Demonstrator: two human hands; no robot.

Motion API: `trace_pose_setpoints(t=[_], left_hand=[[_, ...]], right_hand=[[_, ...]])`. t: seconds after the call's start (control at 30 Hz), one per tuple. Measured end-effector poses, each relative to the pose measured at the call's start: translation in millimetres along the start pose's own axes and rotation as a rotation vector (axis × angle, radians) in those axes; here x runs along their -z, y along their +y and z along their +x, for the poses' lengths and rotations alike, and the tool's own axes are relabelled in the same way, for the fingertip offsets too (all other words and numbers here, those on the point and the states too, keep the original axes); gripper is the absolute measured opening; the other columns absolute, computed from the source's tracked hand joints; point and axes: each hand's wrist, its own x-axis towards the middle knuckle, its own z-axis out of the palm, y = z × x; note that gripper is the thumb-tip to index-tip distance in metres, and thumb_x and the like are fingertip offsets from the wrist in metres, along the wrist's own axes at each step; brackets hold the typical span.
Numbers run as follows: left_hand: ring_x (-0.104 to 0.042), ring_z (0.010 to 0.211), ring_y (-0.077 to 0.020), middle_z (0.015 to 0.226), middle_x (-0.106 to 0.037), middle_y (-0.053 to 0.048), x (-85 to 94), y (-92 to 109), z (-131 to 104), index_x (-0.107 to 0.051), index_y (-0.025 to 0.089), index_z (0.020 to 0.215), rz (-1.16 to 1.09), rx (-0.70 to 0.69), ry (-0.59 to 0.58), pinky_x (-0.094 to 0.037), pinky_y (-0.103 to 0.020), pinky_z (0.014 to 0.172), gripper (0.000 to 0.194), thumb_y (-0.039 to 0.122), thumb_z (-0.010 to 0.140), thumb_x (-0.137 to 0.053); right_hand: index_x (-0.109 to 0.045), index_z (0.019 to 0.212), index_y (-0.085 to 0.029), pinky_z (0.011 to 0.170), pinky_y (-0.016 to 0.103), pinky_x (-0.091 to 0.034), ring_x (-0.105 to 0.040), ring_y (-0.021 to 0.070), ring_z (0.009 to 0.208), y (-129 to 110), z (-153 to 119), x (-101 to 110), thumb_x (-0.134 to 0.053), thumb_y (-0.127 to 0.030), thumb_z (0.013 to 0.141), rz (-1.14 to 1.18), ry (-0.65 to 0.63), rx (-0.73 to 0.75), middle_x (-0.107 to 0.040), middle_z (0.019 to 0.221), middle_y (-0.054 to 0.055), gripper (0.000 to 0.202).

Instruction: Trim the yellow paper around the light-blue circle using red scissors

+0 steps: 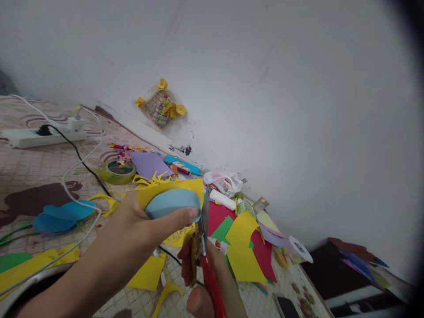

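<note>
Pale wall (265, 88) behind patterned counter (39, 161). Left fingers (180, 217): pinched on blue paper piece (168, 202) over yellow sheet (197, 187). Right fingers (195, 300): closed around red scissors (212, 282), 2 blades slightly parted beside paper edge. Advisable: rotate paper, follow blue rim, keep left thumb clear. Nearby: tape roll (115, 179), 2 cables, white (98, 213) and black (77, 152); loose yellow paper (149, 274) below, possible snag.
</note>
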Motion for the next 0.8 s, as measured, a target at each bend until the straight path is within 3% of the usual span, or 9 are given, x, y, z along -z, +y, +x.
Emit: trace_pose_setpoints(t=[0.13, 0.27, 0.37, 0.53, 0.63, 0.73, 0.8], left_hand=[[-0.05, 0.062, -0.0145, 0.067, -0.056, 0.006, -0.8, 0, 0, -0.064, 0.027, 0.067, -0.013, -0.004, 0.027, -0.046, -0.021, 0.056, 0.024, 0.034, 0.08, -0.083], [-0.055, 0.064, -0.015, 0.068, -0.061, 0.006, -0.3, 0, -1, -0.068, 0.027, 0.068, -0.052, 0.009, 0.033, -0.049, -0.021, 0.059, 0.016, 0.025, 0.076, -0.082], [-0.06, 0.068, -0.0161, 0.07, -0.066, 0.007, 0.2, 0, -1, -0.074, 0.028, 0.075, -0.065, 0.012, 0.035, -0.053, -0.022, 0.064, 0.012, 0.019, 0.074, -0.081], [-0.06, 0.066, -0.0165, 0.069, -0.065, 0.006, -0.6, 1, 1, -0.073, 0.028, 0.072, -0.049, 0.007, 0.025, -0.053, -0.023, 0.062, 0.011, 0.028, 0.079, -0.081], [-0.062, 0.066, -0.0178, 0.068, -0.066, 0.006, -1.1, 3, 1, -0.073, 0.028, 0.071, -0.056, 0.024, 0.05, -0.054, -0.024, 0.062, 0.012, 0.027, 0.074, -0.085], [-0.062, 0.066, -0.0178, 0.067, -0.066, 0.006, -1.2, 5, 0, -0.075, 0.028, 0.073, -0.052, 0.053, 0.061, -0.053, -0.024, 0.061, 0.01, 0.028, 0.073, -0.085], [-0.061, 0.066, -0.0166, 0.068, -0.067, 0.006, -1.3, 5, -2, -0.074, 0.027, 0.072, -0.043, 0.07, 0.062, -0.053, -0.023, 0.062, 0.012, 0.031, 0.077, -0.084]], right_hand=[[-0.07, 0.129, -0.033, 0.068, 0.03, -0.053, -0.065, 0.0212, 0.075, 15, -6, 2, -0.076, -0.083, 0.075, 0.064, 0.044, -0.086, -0.072, 0.104, 0.005, 0.074], [-0.066, 0.137, -0.034, 0.072, 0.032, -0.058, -0.07, 0.0254, 0.086, 25, -12, 1, -0.078, -0.08, 0.077, 0.082, 0.087, -0.114, -0.074, 0.118, 0.009, 0.077], [-0.066, 0.135, -0.034, 0.076, 0.033, -0.059, -0.071, 0.0258, 0.087, 30, -14, 2, -0.083, -0.078, 0.072, 0.121, 0.102, -0.146, -0.073, 0.115, 0.008, 0.079], [-0.066, 0.133, -0.034, 0.075, 0.033, -0.058, -0.068, 0.0232, 0.08, 31, -12, 8, -0.086, -0.074, 0.071, 0.099, 0.109, -0.135, -0.071, 0.11, 0.007, 0.076], [-0.068, 0.128, -0.03, 0.071, 0.034, -0.058, -0.065, 0.0244, 0.074, 24, -5, 9, -0.081, -0.078, 0.074, 0.021, 0.086, -0.106, -0.071, 0.097, 0.008, 0.073], [-0.072, 0.111, -0.027, 0.065, 0.033, -0.056, -0.056, 0.0215, 0.063, 15, 3, 8, -0.073, -0.086, 0.074, -0.005, 0.023, -0.086, -0.06, 0.072, 0.001, 0.069], [-0.072, 0.101, -0.026, 0.063, 0.031, -0.054, -0.051, 0.0195, 0.06, 11, 8, 6, -0.072, -0.089, 0.073, 0.002, 0.01, -0.076, -0.053, 0.067, -0.001, 0.068]])
